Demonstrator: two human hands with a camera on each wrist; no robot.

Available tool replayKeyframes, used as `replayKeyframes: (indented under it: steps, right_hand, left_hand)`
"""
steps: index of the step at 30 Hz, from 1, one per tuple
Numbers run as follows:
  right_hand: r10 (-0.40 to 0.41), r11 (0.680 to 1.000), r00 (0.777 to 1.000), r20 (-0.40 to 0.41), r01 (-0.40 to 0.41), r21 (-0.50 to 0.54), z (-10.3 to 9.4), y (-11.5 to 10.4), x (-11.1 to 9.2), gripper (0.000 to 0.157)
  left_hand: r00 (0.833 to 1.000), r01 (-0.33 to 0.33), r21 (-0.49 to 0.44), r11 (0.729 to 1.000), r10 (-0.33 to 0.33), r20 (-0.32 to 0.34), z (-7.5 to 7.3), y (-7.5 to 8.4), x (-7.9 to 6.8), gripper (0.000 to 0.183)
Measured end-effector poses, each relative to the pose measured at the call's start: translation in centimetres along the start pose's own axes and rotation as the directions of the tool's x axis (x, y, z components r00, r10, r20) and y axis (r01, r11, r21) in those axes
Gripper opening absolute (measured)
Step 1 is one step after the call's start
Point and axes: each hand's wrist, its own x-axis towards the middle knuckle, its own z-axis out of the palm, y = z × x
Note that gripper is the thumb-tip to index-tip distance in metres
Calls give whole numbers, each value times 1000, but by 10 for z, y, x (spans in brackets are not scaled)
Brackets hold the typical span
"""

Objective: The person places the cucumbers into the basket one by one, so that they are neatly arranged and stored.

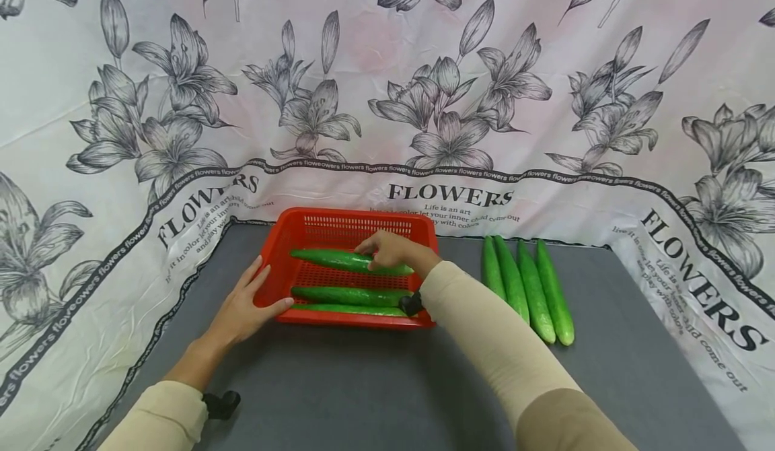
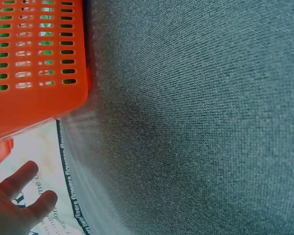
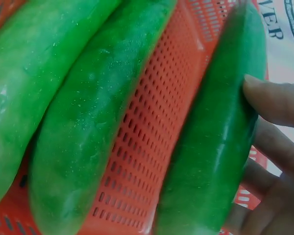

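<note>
In the head view, a red plastic basket [image 1: 357,319] with slotted walls stands at the back of the table. My right hand [image 1: 390,248] is inside it, gripping a green cucumber [image 1: 327,257] around the middle. The right wrist view shows the thumb on one side of this cucumber [image 3: 210,132] and the fingers curled behind. Two more cucumbers lie side by side along the basket's front wall, the nearer [image 1: 351,310] partly hidden by the rim and the other [image 1: 345,295] behind it. My left hand [image 1: 245,306], fingers spread, rests at the basket's left rim and front corner.
Several cucumbers [image 1: 533,289] lie in a row on the grey tabletop [image 1: 339,390], right of the basket. A white cloth [image 1: 339,128] printed with flowers and lettering hangs behind the table and along both sides. A dark wrist camera [image 1: 221,405] sits on the left sleeve.
</note>
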Motion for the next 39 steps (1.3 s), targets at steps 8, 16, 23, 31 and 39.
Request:
replayKeyframes:
  steps: [8,16,23,31,39]
  right_hand:
    - [24,1000,997,78,-23,-19,9,11,7,43]
    - [57,997,992,109,-51,-55,17,17,10,42]
    - [87,996,990,112,-86,-17,22,19,13,41]
    - [95,995,991,96,-94,-12,20,22,15,37]
    - [58,998,997,60,-57,-13,14,14,9,34]
  left_hand:
    - [1000,-12,7,1000,12,-9,2,1,0,92]
    - [1000,-26,4,1000,26,-10,3,0,1,92]
    - [1000,-15,5,1000,15,-4,0,0,0,92]
    - [1000,-14,9,1000,14,-5,1,1,2,92]
    - [1000,-6,5,1000,6,-17,2,-2,-1,91]
